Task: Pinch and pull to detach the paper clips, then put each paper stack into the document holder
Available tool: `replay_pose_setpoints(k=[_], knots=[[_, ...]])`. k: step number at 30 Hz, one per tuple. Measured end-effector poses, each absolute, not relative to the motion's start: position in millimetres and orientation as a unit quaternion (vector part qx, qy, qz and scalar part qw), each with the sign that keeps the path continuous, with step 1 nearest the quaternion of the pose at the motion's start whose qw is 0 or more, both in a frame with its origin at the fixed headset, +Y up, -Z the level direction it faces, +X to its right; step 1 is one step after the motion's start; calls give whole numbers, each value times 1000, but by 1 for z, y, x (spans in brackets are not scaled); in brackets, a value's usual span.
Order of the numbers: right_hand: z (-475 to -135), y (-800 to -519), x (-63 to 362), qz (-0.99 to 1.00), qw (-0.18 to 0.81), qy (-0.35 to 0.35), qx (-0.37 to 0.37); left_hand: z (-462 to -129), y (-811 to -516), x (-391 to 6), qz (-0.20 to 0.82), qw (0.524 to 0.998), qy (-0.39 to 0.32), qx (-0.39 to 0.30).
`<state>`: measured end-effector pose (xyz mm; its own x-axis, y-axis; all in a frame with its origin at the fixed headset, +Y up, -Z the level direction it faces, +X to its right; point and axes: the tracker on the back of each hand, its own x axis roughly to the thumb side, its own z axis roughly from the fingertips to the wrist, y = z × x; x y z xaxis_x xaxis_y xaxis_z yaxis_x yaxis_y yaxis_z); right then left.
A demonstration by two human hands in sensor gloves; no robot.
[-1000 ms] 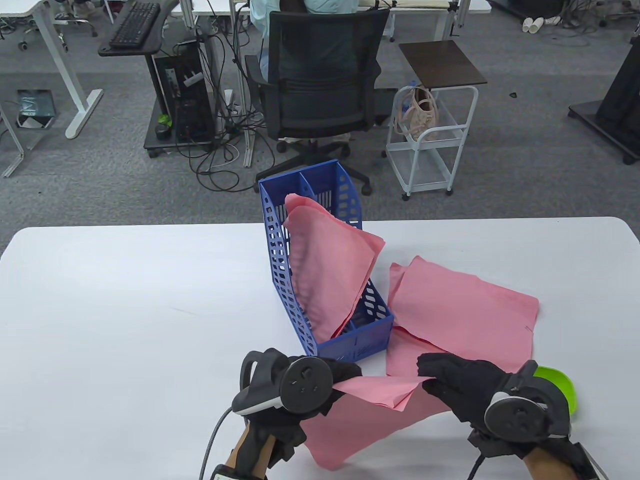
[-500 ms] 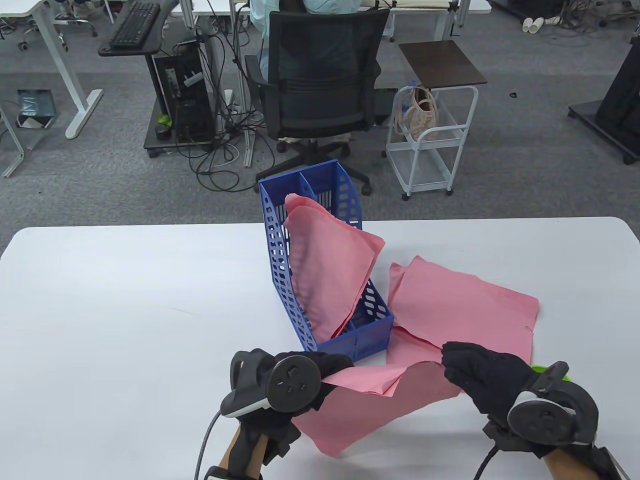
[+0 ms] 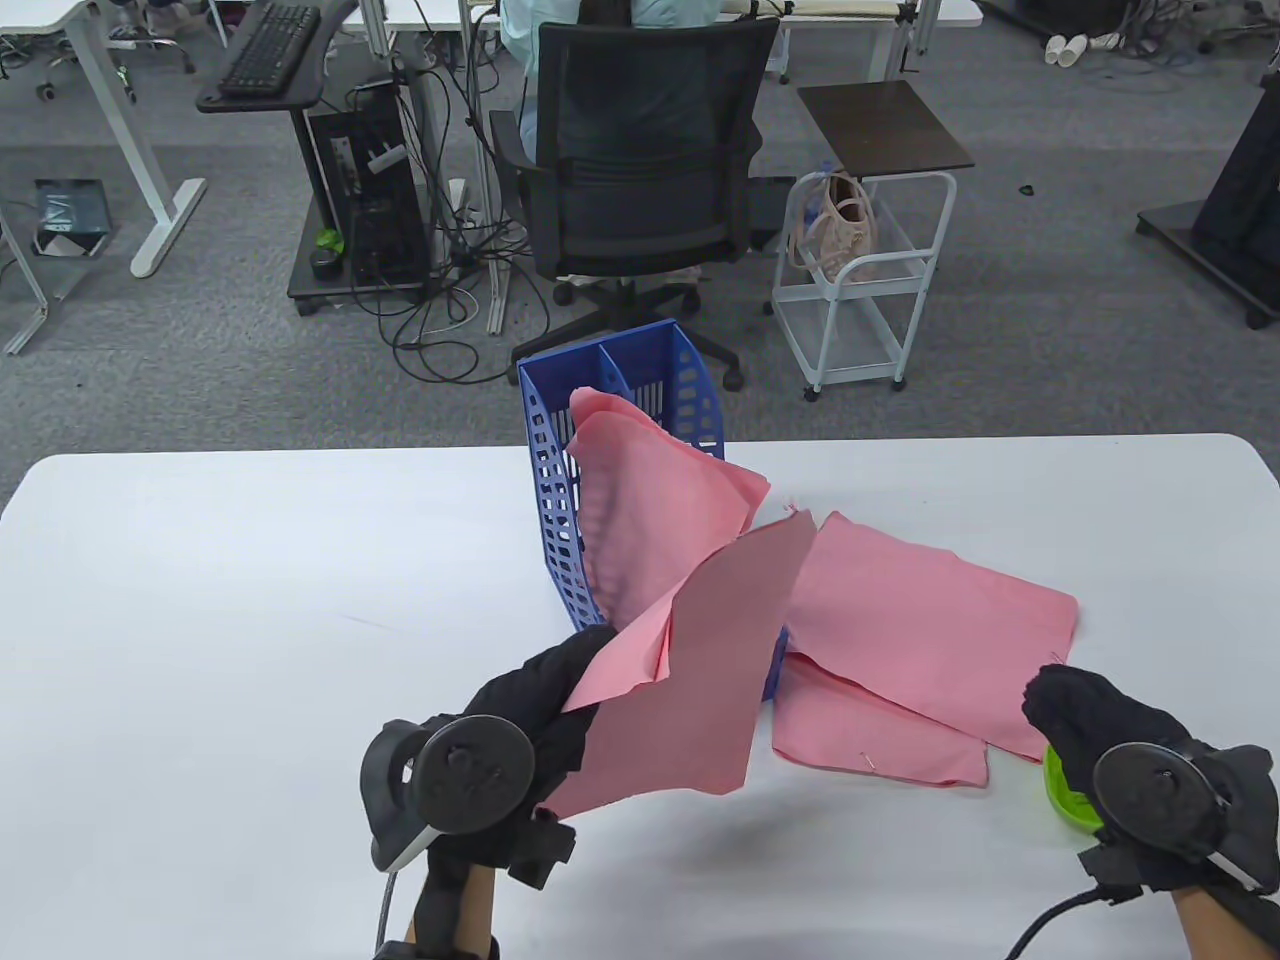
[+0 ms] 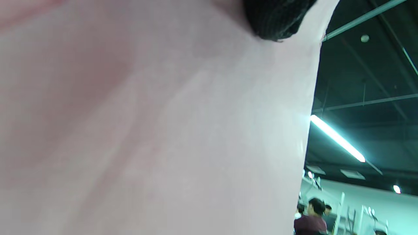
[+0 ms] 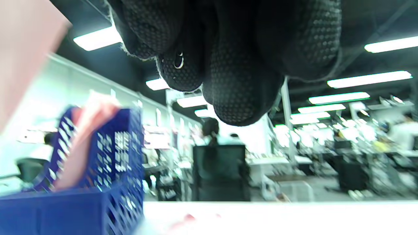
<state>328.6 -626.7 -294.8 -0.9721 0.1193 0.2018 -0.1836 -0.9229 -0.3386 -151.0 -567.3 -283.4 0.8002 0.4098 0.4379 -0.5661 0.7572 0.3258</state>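
My left hand [image 3: 548,690] grips a pink paper stack [image 3: 700,680] by its left edge and holds it lifted and tilted in front of the blue document holder [image 3: 556,520]. That stack fills the left wrist view [image 4: 147,130], with a gloved fingertip [image 4: 277,19] on it. Another pink stack [image 3: 660,500] leans inside the holder. My right hand [image 3: 1075,715] hovers over a green bowl [image 3: 1062,795], fingers bunched; a small silvery paper clip [image 5: 178,60] shows between the fingertips [image 5: 235,98]. Two pink stacks [image 3: 930,620] lie on the table, the lower one [image 3: 870,735] still clipped.
The white table [image 3: 250,620] stretches wide to the left of the holder. The green bowl sits near the front right edge. Beyond the table stand an office chair [image 3: 640,190] and a white cart [image 3: 860,280].
My left hand has lifted its stack off the table and swung it up toward the holder. My right hand let go of that stack and moved right, over the green bowl.
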Motion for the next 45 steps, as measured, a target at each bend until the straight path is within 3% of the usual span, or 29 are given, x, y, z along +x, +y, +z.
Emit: replay_pose_setpoints(k=[9,14,21,30,39,45], knots=[[-323,-698,377,996,78,-14,-40,-281,-566,-156,288,912,-147,253],[-328,-711,389,994,90,24,-64,-282,-566,-155,287,913,-141,253],[-327,-702,388,994,90,8,-59,-281,-565,-152,283,914,-142,253],[-337,-661,373,995,86,-34,-27,-280,-545,-127,251,930,-147,226],[-338,-645,356,990,87,-105,31,-281,-491,-95,130,982,-38,129],[-337,-647,360,988,97,-107,49,-316,-485,-62,61,990,31,123]])
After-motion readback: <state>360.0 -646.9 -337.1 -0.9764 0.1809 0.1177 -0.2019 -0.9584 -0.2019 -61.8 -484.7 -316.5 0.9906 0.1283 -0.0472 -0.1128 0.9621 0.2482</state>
